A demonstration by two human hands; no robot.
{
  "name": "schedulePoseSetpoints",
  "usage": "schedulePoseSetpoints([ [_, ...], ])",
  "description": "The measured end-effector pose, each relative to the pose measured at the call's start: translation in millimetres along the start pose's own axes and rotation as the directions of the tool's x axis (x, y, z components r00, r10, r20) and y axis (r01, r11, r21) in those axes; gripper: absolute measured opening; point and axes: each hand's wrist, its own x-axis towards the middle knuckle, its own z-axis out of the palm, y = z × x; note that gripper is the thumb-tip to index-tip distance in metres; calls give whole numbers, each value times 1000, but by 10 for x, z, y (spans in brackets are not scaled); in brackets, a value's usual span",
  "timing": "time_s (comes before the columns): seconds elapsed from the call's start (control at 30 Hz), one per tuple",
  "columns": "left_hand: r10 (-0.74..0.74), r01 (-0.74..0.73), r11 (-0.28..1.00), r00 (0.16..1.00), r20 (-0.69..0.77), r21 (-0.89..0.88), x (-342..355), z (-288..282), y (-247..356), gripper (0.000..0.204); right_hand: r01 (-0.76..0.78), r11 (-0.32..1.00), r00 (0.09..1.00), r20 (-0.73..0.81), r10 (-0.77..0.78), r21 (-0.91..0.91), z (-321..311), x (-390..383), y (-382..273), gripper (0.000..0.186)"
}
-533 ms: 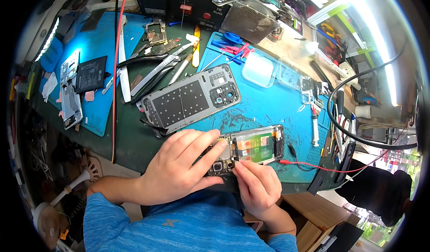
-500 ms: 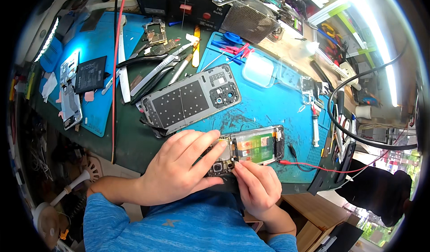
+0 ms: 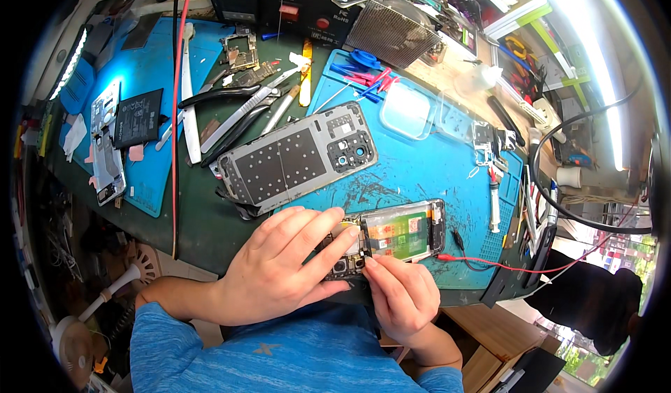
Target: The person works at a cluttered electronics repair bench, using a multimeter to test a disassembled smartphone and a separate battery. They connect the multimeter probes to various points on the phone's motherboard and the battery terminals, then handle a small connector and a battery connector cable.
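An opened smartphone (image 3: 437,229) lies at the near edge of the blue mat, its back cover off. A greenish battery (image 3: 400,233) fills its right part, and camera modules (image 3: 341,267) show at its left part. My left hand (image 3: 279,263) spans that camera end, fingertips on the far side and thumb along the near side, holding the phone steady. The thumb and index finger of my right hand (image 3: 404,291) are pinched together at the phone's near edge, beside the cameras. Whatever lies between those fingertips is too small to make out.
Beyond the phone lies a grey phone back housing (image 3: 297,159). Pliers (image 3: 237,124) and tweezers sit to its left, near a loose black battery (image 3: 139,118). A clear plastic box (image 3: 407,110) and a syringe (image 3: 494,204) stand right. A red wire (image 3: 482,261) ends near the phone.
The view has shifted slightly. Both hands stay at the same places on the phone, with no clear change in their grip.
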Motion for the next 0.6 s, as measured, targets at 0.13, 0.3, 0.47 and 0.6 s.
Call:
schedulePoseSetpoints([
  [0.13,0,0,1000,1000,2,5,4,-6,8,72,-12,1000,1000,4,12,6,-6,13,-15,30],
  [0.3,5,-5,1000,1000,-1,13,1,6,6,71,-20,1000,1000,-13,20,8,9,1,-9,29],
  [0.47,17,-16,998,1000,-6,58,-1,15,15,69,11,1000,1000,-24,-11,3,33,-24,36,34],
  [0.6,28,-26,995,999,-21,99,-1,24,27,67,19,1000,999,-28,-19,-4,40,-22,39,34],
])
